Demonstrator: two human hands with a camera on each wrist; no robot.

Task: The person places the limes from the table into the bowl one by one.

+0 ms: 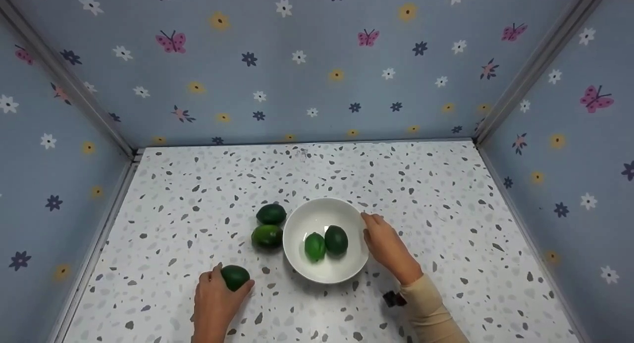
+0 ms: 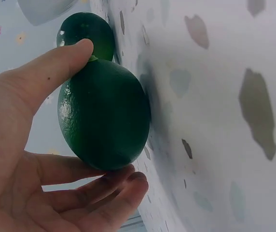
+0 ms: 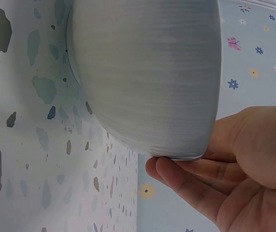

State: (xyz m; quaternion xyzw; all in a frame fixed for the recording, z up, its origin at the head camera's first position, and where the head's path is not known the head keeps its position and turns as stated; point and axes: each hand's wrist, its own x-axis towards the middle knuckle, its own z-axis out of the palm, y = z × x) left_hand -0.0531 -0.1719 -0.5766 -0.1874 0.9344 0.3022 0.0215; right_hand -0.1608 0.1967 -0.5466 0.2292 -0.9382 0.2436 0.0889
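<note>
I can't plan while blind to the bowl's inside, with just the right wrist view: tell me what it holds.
Observer: A light fruit and a dark fruit, side by side in the bowl.
Operator: Now give me the left hand.
Observer: The left hand grips a third fruit.
Operator: Report any other fruit on the table.
Observer: A fourth fruit and a fifth fruit lie left of the bowl.

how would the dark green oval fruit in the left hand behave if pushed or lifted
The dark green oval fruit would probably roll if pushed, given its rounded sides and the flat speckled white tabletop. Being glossy, it may feel slippery. It is likely stiff, showing no dent where the left hand grips it.
</note>
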